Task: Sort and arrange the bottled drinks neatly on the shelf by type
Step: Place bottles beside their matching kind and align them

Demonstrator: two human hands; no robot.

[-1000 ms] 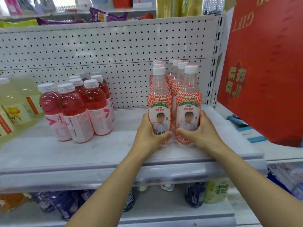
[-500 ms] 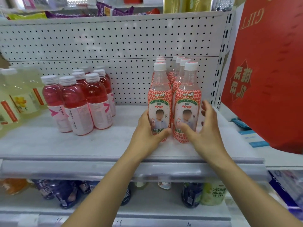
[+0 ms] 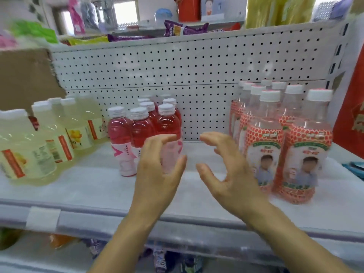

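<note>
Middle tier of the shelf (image 3: 88,190). Three groups of bottles stand upright on it.
- 9 o'clock: pale yellow bottles (image 3: 49,138), the nearest cut off by the left frame edge.
- Just left of centre: red drink bottles (image 3: 140,131), a tight cluster reaching back toward the pegboard wall (image 3: 177,75).
- 3 o'clock: dotted-label bottles (image 3: 307,154) in two files, with the front pair near the shelf lip.

Open room: a bare strip runs between the red cluster and the dotted-label files, back to the pegboard. A wider bare band lies along the front. The gap between yellow and red is narrow.

Hands: the left hand (image 3: 157,174) and right hand (image 3: 226,174) are both raised over the central strip. Palms face each other, fingers are spread and loosely curved, and nothing is held. The left fingers overlap the front-right red bottle (blur, so contact cannot be told). The right hand overlaps the nearest dotted-label bottle, and contact is equally unclear.

Edges: the price rail (image 3: 118,219) carries a white tag (image 3: 43,217) at 8 o'clock. A red box (image 3: 352,115) is cropped at 3 o'clock. A cardboard box (image 3: 23,75) at 10 o'clock hides the pegboard's left end.

Hard to read: label text is smeared, and the back rows are mostly hidden behind the front ones. Lower-tier bottles (image 3: 159,259) at 6 o'clock are only blurred shapes between the forearms. Snack packets (image 3: 183,29) lie on the top tier at 12 o'clock.
</note>
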